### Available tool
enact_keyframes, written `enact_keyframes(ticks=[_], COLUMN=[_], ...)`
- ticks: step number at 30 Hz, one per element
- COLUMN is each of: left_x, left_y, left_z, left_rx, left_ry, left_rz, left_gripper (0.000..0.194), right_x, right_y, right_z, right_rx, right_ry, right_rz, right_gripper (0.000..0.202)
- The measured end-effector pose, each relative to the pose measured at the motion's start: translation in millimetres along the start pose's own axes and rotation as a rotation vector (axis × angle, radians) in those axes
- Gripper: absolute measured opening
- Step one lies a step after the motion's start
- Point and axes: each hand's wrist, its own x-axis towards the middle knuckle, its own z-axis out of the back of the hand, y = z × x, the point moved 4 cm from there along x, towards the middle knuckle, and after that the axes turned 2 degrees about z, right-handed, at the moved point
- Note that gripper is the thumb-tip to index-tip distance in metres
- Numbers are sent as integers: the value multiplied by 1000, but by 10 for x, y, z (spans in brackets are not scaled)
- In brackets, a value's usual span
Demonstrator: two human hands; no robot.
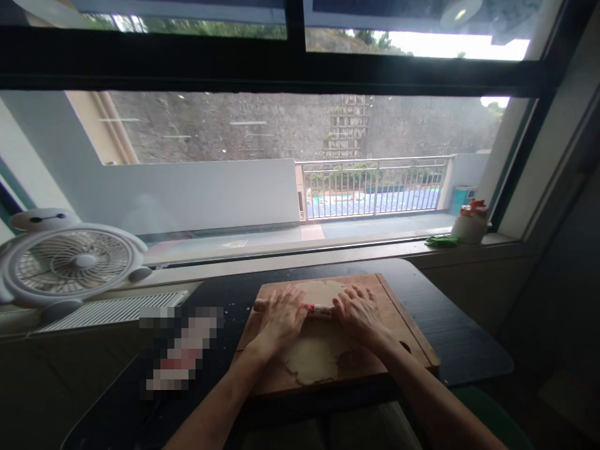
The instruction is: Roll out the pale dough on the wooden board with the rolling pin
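Note:
A flat, ragged-edged sheet of pale dough point(313, 359) lies on a wooden board point(398, 312). Across its upper part runs a rolling pin point(321, 309), its middle showing between my hands. My left hand point(284, 314) rests palm down on the pin's left part, fingers stretched forward. On the right part lies my right hand point(360, 312), fingers extended and slightly apart. Neither hand is wrapped round the pin. Dough shows both beyond the pin and on the near side of it.
The board sits on a dark table point(459, 344) below a window. A white fan point(84, 261) stands at the left. On the sill at right are a white bottle point(470, 225) and a green item point(441, 241). A blurred-out item point(185, 353) lies left of the board.

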Motion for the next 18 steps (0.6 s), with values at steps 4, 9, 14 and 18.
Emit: enact_keyframes(ticks=[4,9,14,18], left_x=[457,913,622,389], left_y=[7,-20,45,139], left_z=[-60,-187,-227,-182], left_rx=[1,-15,-34,-24], left_ry=[82,65,74,98], left_rz=[56,78,33,32], left_gripper=[51,48,49,52], right_x=[381,370,-62,-128], right_y=[-176,-102,226,294], right_z=[-24,-20,-78,-63], right_rx=[0,-31,6,12], right_ry=[91,102,-67,-80], right_rz=[-70,-24,85,124], right_gripper=[44,35,34,36])
